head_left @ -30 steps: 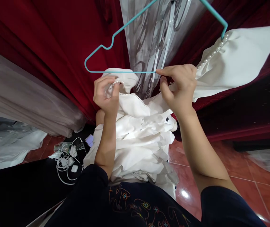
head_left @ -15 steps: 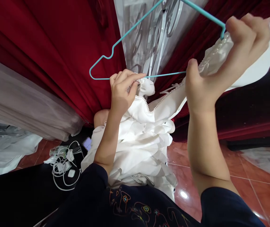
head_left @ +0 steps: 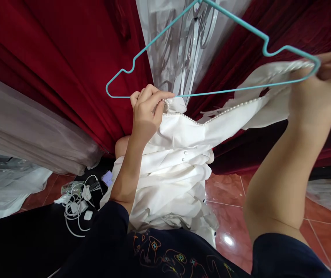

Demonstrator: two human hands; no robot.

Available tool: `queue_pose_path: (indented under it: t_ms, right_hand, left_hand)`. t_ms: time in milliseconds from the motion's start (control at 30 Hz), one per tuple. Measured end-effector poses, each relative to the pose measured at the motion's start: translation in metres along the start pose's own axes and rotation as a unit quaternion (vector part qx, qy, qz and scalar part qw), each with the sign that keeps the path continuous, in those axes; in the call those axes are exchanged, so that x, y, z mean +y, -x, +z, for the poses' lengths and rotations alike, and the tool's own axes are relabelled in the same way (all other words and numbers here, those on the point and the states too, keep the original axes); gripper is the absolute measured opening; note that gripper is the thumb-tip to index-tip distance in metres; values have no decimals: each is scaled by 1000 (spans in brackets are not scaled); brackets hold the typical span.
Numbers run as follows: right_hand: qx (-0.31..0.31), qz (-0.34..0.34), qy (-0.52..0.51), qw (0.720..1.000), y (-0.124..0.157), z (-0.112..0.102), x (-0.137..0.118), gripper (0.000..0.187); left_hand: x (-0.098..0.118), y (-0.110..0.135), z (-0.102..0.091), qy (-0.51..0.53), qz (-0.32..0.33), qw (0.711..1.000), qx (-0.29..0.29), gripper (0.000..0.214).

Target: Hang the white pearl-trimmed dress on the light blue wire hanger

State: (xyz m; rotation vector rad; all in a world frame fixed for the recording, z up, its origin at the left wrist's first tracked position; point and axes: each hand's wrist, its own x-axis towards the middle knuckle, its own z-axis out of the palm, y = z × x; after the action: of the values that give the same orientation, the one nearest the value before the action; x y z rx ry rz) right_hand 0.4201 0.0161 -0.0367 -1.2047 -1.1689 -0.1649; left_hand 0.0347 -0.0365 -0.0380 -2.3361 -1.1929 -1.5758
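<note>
The left hand (head_left: 146, 112) pinches a pearl-trimmed white dress (head_left: 179, 135) by the teal hanger's (head_left: 211, 92) bottom edge; the right hand (head_left: 317, 92) is at its right corner, grip unclear to me.

Turquoise hanger (head_left: 240, 21), white dress (head_left: 179, 133), red curtain (head_left: 75, 61); navy shirt (head_left: 104, 243) with multicoloured motifs (head_left: 180, 257); drape (head_left: 32, 119) seemingly greyish-beige.

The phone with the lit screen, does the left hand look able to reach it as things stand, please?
Probably not, since the left hand is pinching the white garment by the teal hanger; the phone itself looks mostly uncovered.
</note>
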Motion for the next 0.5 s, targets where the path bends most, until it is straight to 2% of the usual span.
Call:
queue_pose_path:
  t_ms: [33,67,133,200,267,333,433,500]
  right_hand:
    - [23,23,46,998,10,-3,-6,23]
    - [-21,36,78,996,21,-7,-15,24]
    - [-175,1,50,983,45,-15,-41,27]
    - [-241,-75,0,968,65,-20,-70,22]
    - [-209,-148,-71,964,77,-16,-96,22]
    - [-223,-194,-106,949,81,-4,-111,32]
    - [-289,-190,-123,930,83,20,-115,36]
    - [-265,-163,-132,941,87,35,-110,29]
  left_hand:
    - [2,0,0,0,0,1000,-3,29]
    - [3,-1,1,0,0,1000,-3,30]
    - [5,-1,3,-1,-3,1000,-1,32]
    - [5,-1,6,-3,-17,1000,-5,31]
    - [4,-1,10,-8,-34,999,-16,29]
    - [4,-1,13,-12,-43,999,-24,28]
    - [5,0,15,-9,-37,999,-21,27]
    - [7,3,15,6,-30,1000,3,27]
